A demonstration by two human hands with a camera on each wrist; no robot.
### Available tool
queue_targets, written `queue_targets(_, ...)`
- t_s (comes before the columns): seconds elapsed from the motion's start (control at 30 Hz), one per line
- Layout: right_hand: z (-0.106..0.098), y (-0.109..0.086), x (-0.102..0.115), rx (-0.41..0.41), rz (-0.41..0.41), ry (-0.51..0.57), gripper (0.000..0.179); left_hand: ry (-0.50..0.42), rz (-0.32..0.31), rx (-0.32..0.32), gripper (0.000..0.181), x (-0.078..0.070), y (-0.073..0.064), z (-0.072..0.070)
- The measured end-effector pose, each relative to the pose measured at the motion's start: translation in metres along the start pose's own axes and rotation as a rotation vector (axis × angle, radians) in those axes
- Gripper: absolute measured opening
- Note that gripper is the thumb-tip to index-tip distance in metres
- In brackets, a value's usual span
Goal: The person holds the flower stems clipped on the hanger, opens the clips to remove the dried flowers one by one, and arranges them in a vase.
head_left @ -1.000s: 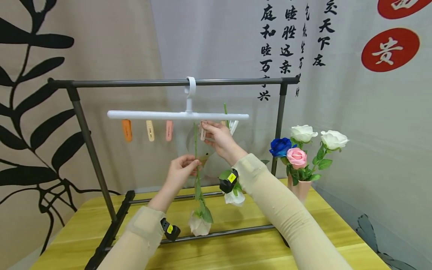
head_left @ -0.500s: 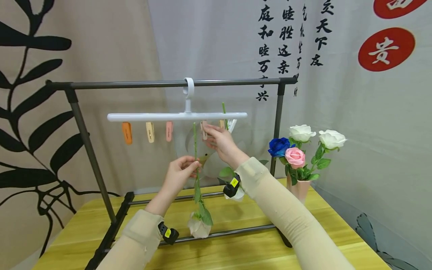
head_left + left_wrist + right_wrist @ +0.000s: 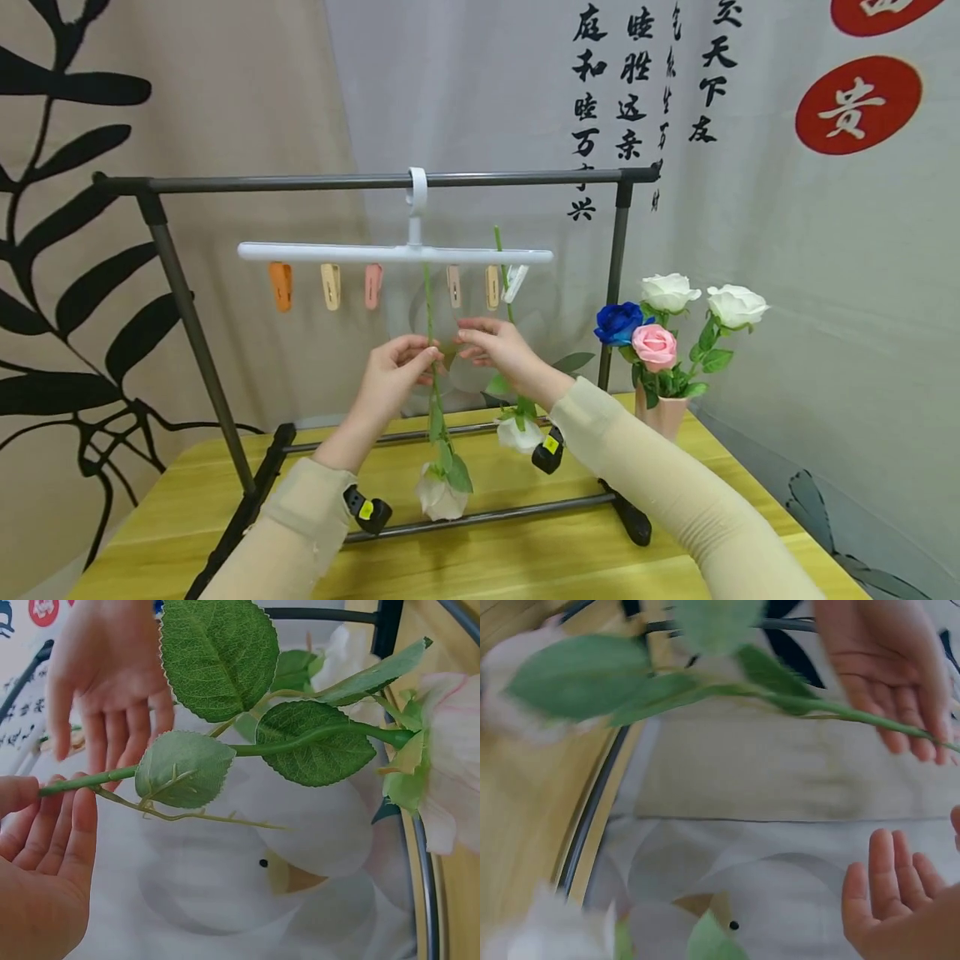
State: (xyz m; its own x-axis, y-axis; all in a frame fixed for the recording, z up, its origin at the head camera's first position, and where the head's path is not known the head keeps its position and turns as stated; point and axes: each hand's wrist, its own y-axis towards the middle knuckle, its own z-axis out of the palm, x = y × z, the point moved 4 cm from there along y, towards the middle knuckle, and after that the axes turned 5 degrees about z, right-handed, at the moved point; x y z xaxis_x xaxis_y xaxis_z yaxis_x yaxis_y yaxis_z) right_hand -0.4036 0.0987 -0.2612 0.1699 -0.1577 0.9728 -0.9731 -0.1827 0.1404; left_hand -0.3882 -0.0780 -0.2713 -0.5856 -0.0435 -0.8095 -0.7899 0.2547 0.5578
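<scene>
My left hand (image 3: 392, 379) pinches the green stem of an upside-down artificial rose (image 3: 442, 493), whose pale pinkish bloom hangs near the table. The stem's upper end reaches the white hanger bar (image 3: 322, 252). Just right of that stem, my right hand (image 3: 504, 354) holds nothing, its fingers loosely extended, apart from the stem in the right wrist view. Above it a pale pink clothespin (image 3: 453, 287) hangs from the bar. A second rose, white (image 3: 519, 435), hangs head down, its stem passing by a tilted white clothespin (image 3: 514, 284); whether that grips it is hard to tell.
Orange (image 3: 281, 287), cream (image 3: 331, 287), pink (image 3: 373, 287) and yellowish (image 3: 492, 287) clothespins also hang from the bar. A dark metal rack (image 3: 262, 183) carries the hanger and stands on the wooden table (image 3: 547, 546). At right, a pink vase (image 3: 662, 417) holds several roses.
My right hand has let go of the pale pink clothespin and moved down, toward the left hand. The left hand keeps its pinch on the stem, which stands nearly where it was.
</scene>
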Motion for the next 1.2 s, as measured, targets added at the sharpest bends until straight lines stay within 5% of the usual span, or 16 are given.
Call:
queue_targets(0.13, -0.002, -0.016, 0.001, -0.027, -0.203, -0.218, 0.040, -0.001, 0.024, 0.007, 0.025, -0.011, 0.002, -0.003)
queue_targets(0.4, 0.005, -0.052, 0.008, -0.128, -0.909, -0.820, 0.043, -0.009, 0.017, 0.034, 0.027, -0.022, 0.004, -0.006)
queue_targets(0.6, 0.014, -0.061, 0.006, -0.204, -1.274, -1.109, 0.044, 0.027, 0.000, 0.048, 0.026, -0.022, 0.001, -0.007)
queue_targets(0.87, 0.025, -0.067, 0.003, -0.248, -1.573, -1.282, 0.026, 0.050, -0.022, 0.058, 0.024, -0.023, -0.001, -0.006)
queue_targets(1.2, 0.035, -0.068, 0.001, -0.258, -1.716, -1.314, 0.016, -0.006, -0.039, 0.071, 0.025, -0.020, -0.005, -0.002)
